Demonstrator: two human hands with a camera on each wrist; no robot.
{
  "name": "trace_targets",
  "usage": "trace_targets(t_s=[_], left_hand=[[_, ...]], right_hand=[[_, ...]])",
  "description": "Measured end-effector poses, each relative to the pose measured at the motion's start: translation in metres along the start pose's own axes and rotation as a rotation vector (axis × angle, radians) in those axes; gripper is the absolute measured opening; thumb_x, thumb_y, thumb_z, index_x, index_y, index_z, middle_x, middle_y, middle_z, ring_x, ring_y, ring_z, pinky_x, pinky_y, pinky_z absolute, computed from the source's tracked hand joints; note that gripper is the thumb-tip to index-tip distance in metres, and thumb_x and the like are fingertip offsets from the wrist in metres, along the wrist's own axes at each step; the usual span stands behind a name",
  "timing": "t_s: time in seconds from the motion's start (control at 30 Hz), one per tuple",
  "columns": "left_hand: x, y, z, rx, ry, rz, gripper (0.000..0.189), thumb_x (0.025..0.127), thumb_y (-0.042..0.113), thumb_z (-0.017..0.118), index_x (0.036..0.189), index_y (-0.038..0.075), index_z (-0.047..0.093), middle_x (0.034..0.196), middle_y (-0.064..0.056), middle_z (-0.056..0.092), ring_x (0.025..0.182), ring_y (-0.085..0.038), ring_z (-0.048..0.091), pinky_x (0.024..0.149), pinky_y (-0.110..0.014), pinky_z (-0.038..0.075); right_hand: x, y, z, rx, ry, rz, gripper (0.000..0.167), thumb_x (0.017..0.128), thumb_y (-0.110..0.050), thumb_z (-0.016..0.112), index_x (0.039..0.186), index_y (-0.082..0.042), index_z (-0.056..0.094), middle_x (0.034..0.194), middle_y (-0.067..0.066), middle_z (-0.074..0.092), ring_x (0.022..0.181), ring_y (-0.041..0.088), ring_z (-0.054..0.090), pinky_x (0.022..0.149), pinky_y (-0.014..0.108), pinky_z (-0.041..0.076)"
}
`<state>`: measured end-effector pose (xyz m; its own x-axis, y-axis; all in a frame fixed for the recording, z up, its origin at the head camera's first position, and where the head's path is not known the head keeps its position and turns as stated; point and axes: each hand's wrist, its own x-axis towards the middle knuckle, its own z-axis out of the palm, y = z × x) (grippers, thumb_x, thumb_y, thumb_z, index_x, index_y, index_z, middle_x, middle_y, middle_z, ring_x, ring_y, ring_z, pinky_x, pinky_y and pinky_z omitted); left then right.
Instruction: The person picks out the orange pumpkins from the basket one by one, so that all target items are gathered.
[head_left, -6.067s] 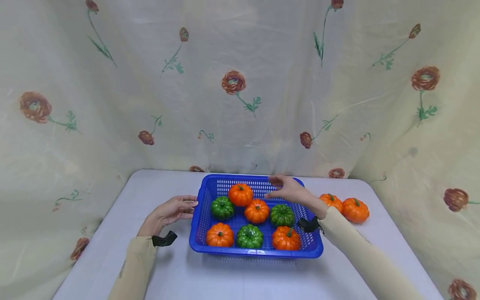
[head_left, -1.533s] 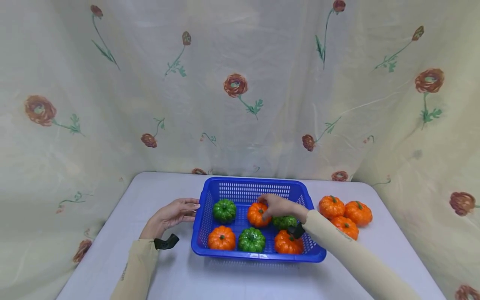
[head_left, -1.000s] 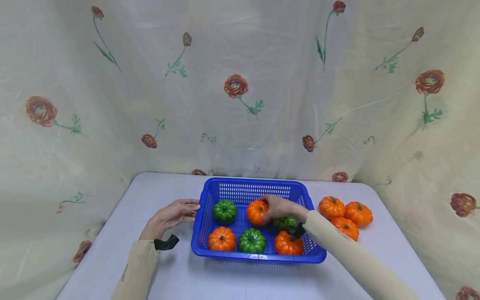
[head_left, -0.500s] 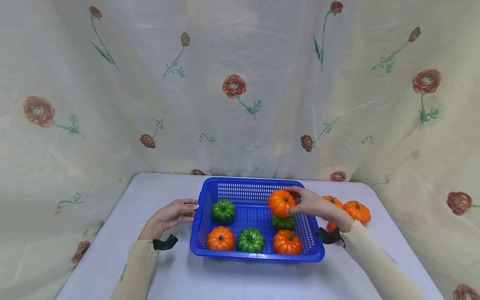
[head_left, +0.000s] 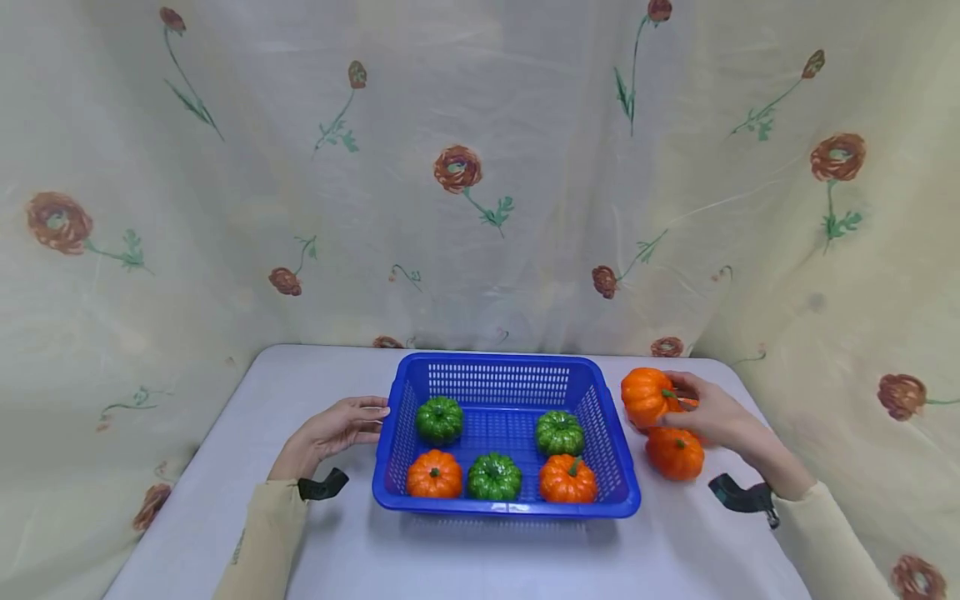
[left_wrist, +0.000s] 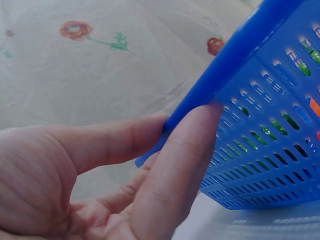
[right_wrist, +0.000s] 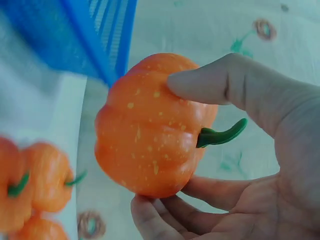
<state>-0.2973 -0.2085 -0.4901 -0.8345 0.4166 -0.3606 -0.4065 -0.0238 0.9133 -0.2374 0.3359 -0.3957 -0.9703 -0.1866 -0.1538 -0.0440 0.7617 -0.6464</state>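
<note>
Head view: left grip (head_left: 341, 429) clamped on blue basket (head_left: 507, 507), right grip (head_left: 712, 411) on orange pumpkin (head_left: 645, 397), now outside it.

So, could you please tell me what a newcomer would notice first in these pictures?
Probably the blue basket on the table, with three green pumpkins and two orange ones inside. Next, likely the orange pumpkin held in the right hand, near more orange pumpkins right of the basket.
</note>
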Motion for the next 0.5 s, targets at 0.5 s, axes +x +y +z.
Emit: trace_targets(t_s=[0.5], left_hand=[[-0.001,-0.001,0.001,0.010,-0.009,0.005,0.049,0.097,0.012,0.056,0.138,-0.006,0.036,0.101,-0.005,0.067,0.089,-0.016,0.067,0.080,-0.030,0.059]], right_hand=[[-0.031,0.092,-0.028,-0.033,-0.001,0.222,0.078,0.089,-0.031,0.065,0.137,0.020,0.029,0.130,0.039,0.044,0.108,0.043,0.049,0.090,0.060,0.047]])
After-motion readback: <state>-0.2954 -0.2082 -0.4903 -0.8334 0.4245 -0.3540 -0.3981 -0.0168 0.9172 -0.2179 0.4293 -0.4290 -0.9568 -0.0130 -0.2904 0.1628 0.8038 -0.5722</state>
